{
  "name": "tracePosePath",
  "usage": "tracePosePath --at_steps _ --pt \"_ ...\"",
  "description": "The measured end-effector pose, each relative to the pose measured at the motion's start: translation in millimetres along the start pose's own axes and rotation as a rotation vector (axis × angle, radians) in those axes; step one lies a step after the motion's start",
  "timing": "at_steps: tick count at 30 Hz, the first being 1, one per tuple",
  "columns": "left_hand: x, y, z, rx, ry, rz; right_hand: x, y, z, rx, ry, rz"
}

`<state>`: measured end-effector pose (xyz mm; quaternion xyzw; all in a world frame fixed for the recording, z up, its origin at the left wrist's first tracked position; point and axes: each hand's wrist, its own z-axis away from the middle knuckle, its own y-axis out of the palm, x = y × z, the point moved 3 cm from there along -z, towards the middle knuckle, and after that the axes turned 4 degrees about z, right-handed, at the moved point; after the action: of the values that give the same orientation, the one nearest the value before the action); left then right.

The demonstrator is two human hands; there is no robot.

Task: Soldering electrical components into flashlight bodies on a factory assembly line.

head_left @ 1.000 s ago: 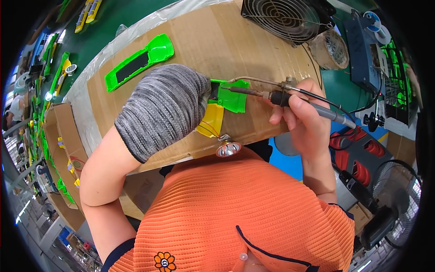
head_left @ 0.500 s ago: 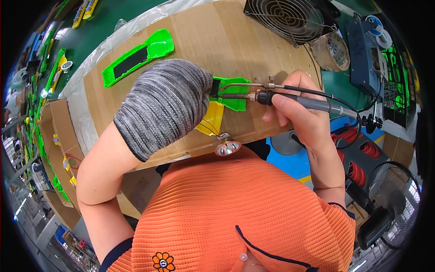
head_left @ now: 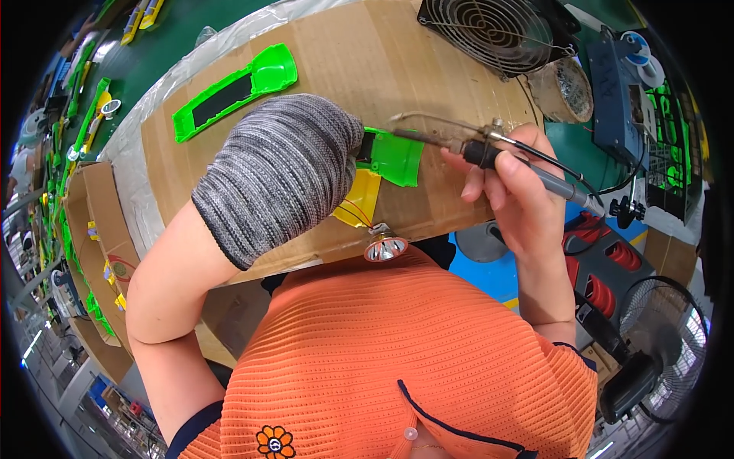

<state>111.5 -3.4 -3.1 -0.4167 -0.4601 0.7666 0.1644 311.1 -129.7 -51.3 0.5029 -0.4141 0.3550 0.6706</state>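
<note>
The green casing [head_left: 397,159] is lying partly beneath the gloved left hand [head_left: 287,172], probably for steadying, its finger closure hidden; right of the casing, the right hand [head_left: 527,193] is grasping a soldering iron [head_left: 480,154] rearward, presumably avoiding heat.

Soldering iron [head_left: 480,154]: gray handle, black collar, thin dark metal tip. Right of middle, slanting, tip pointing up and left. Tip blurry, over top edge of green piece; can't tell if touching. Thin bent tube [head_left: 459,124] runs above tip.

Green plastic piece [head_left: 397,158]: shiny, near middle, dark patch inside, left end hidden. Yellow piece [head_left: 365,203] just below. Red wires [head_left: 355,209] lead to round silver lamp cup [head_left: 386,249], lower middle, tilted.
</note>
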Motion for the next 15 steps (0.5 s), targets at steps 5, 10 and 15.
tracePosePath --at_steps 5,10,15 --pt "2.1 0.4 -0.1 -0.022 -0.006 0.015 -14.4 10.5 5.2 -0.065 0.035 -0.228" --pt "4.9 0.9 0.9 -0.047 -0.011 0.033 -19.3 23.0 14.4 -0.088 0.032 -0.39" --pt "7.8 0.7 4.7 -0.078 -0.024 0.049 -20.4 27.4 15.4 -0.114 -0.003 -0.398"
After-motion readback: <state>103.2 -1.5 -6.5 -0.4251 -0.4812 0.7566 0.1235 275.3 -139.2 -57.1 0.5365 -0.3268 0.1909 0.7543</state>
